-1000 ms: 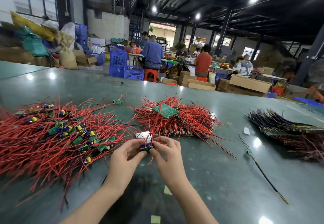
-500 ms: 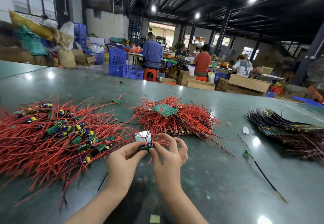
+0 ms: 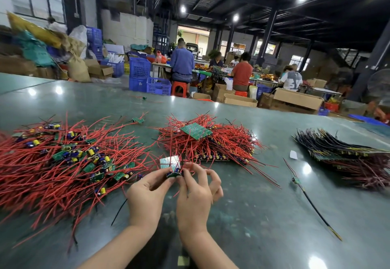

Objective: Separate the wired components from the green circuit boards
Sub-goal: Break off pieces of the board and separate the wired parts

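A small green circuit board piece (image 3: 170, 164) with blue parts and red wires is pinched between my left hand (image 3: 147, 192) and my right hand (image 3: 196, 192), just above the dark green table (image 3: 253, 216). Both thumbs and forefingers meet on the board's lower edge; my right hand's other fingers are spread. To the left lies a wide heap of separated wired components (image 3: 63, 163) with red wires and small green pieces. Straight ahead sits a stack of panels (image 3: 211, 144) bristling with red wires, a green circuit board (image 3: 196, 131) on top.
A pile of dark-wired boards (image 3: 341, 155) lies at the right. One loose component with a long black wire (image 3: 304, 192) and a white scrap (image 3: 293, 155) lie between. Beyond the table's far edge are blue crates (image 3: 147, 79), cardboard boxes and several seated people.
My right hand's outer fingers have opened and spread away from the board. The board piece between my fingertips has tilted up, showing more of its shiny face.
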`<action>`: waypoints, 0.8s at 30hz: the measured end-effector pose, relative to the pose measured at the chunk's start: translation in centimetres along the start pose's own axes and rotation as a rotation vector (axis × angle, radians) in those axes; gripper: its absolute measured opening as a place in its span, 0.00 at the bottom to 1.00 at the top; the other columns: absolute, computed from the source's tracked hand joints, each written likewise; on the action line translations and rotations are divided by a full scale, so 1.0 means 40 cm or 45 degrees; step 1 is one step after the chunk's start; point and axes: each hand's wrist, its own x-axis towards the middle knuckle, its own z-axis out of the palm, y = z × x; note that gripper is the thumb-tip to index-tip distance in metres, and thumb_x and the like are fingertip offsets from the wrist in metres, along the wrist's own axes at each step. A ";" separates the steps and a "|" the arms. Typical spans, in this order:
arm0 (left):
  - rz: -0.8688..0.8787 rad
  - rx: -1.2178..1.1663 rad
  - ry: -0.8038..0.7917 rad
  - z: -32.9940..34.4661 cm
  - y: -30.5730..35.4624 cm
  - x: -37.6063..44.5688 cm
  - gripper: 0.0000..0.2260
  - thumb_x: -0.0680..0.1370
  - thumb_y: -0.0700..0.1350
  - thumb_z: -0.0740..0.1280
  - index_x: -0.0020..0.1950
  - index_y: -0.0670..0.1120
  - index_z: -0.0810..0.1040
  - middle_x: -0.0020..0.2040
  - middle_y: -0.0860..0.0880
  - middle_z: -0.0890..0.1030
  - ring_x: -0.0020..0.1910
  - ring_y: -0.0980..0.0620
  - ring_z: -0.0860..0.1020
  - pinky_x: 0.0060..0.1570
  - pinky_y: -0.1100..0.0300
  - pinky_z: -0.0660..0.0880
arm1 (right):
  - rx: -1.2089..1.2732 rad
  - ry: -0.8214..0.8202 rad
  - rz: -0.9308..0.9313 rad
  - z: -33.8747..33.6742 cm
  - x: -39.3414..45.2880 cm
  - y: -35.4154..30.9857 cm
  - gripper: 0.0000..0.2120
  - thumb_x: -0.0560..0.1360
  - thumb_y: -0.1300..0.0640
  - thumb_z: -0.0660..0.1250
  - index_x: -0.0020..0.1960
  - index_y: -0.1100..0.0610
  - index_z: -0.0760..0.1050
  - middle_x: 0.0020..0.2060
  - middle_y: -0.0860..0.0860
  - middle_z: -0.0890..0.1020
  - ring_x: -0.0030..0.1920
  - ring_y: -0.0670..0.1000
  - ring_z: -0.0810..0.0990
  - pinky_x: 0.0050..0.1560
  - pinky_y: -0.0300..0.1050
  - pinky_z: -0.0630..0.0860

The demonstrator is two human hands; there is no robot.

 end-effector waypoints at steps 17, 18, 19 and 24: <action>0.338 0.684 -0.073 -0.025 -0.017 0.017 0.12 0.67 0.37 0.76 0.44 0.53 0.83 0.46 0.60 0.78 0.50 0.55 0.73 0.50 0.61 0.69 | 0.858 -0.107 0.858 -0.039 0.076 0.055 0.08 0.78 0.58 0.63 0.49 0.44 0.75 0.53 0.35 0.74 0.65 0.45 0.59 0.64 0.39 0.57; 0.337 0.773 -0.074 -0.027 -0.018 0.020 0.12 0.67 0.39 0.77 0.44 0.54 0.83 0.46 0.61 0.76 0.50 0.54 0.71 0.49 0.61 0.67 | 0.866 -0.046 0.882 -0.040 0.077 0.054 0.08 0.78 0.58 0.63 0.48 0.44 0.75 0.54 0.38 0.74 0.64 0.46 0.60 0.62 0.38 0.57; 0.300 0.839 -0.084 -0.029 -0.021 0.023 0.12 0.67 0.40 0.77 0.45 0.54 0.83 0.45 0.60 0.75 0.50 0.53 0.69 0.48 0.61 0.66 | 0.813 0.038 0.876 -0.041 0.076 0.052 0.08 0.78 0.57 0.63 0.48 0.44 0.74 0.56 0.40 0.74 0.63 0.45 0.60 0.62 0.39 0.57; 0.289 0.921 -0.149 -0.034 -0.023 0.019 0.14 0.70 0.35 0.73 0.51 0.50 0.82 0.47 0.54 0.76 0.49 0.51 0.71 0.46 0.69 0.61 | 0.583 0.323 0.465 -0.046 0.053 0.014 0.08 0.74 0.52 0.68 0.50 0.40 0.76 0.56 0.44 0.70 0.55 0.42 0.59 0.62 0.47 0.60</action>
